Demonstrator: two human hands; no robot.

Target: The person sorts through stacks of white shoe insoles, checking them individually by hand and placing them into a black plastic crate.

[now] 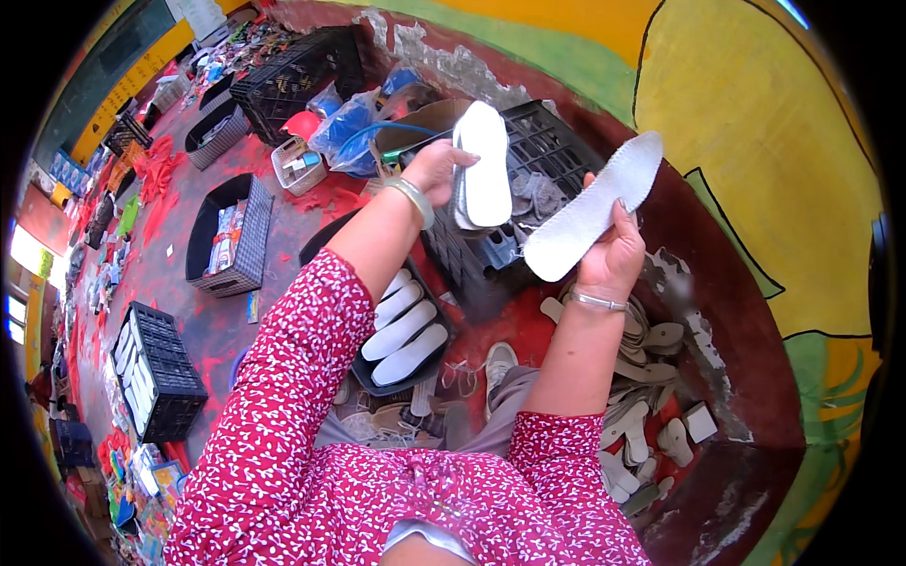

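- Slip risk, left hand (436, 168): it grips a small stack of white insoles (483, 162) by one long edge only, fingers closed around that edge. The stack stands nearly upright above the black crate (557, 141). If the grip loosens, the loose layers would likely fan apart and drop into the crate or onto the red floor (203, 316).
- Slip risk, right hand (612, 253): it holds a single textured white insole (595, 206) near its heel end, thumb over the top, fingers wrapped beneath. Most of the insole's length sticks out unsupported toward the yellow wall (755, 141); it could probably sag or twist out of the grip.
- Mixing risk: a black tray (436, 354) of white insoles lies at the knees, and a heap of beige soles (642, 377) lies at the foot of the wall. A dropped piece could land among either.
- Pose, left arm: raised, elbow bent, wrist with a bangle turned inward, palm facing the stack.
- Pose, right arm: raised beside it, forearm near vertical, palm toward the person.
- The two hands are near each other but apart.
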